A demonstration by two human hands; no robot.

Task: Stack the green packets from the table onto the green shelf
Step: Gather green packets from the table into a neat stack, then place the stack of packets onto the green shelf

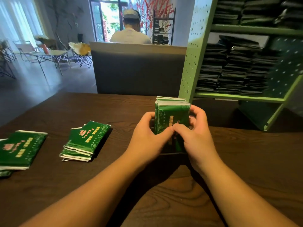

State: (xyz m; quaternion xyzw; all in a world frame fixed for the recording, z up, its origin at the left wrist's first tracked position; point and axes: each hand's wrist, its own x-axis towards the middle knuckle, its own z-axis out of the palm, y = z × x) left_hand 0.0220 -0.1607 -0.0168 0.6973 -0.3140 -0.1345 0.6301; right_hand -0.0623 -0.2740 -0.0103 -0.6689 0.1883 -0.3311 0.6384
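Head view: both hands (173,133) grip upright packets (172,115) beside packet-filled shelf (188,63).

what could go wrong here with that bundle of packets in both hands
1. The bundle of packets stands on edge, squeezed between the left hand and right hand; its slick wrappers look uneven on top, so some could slip out in the lift.
2. The green shelf already holds tall, uneven dark stacks; adding this bundle might topple them.

Grey partition (137,69) behind dark wood table (246,169); seated person (130,34) beyond it, back turned. Folding chairs (49,53) at left, red-blossom branches (152,12) by window.
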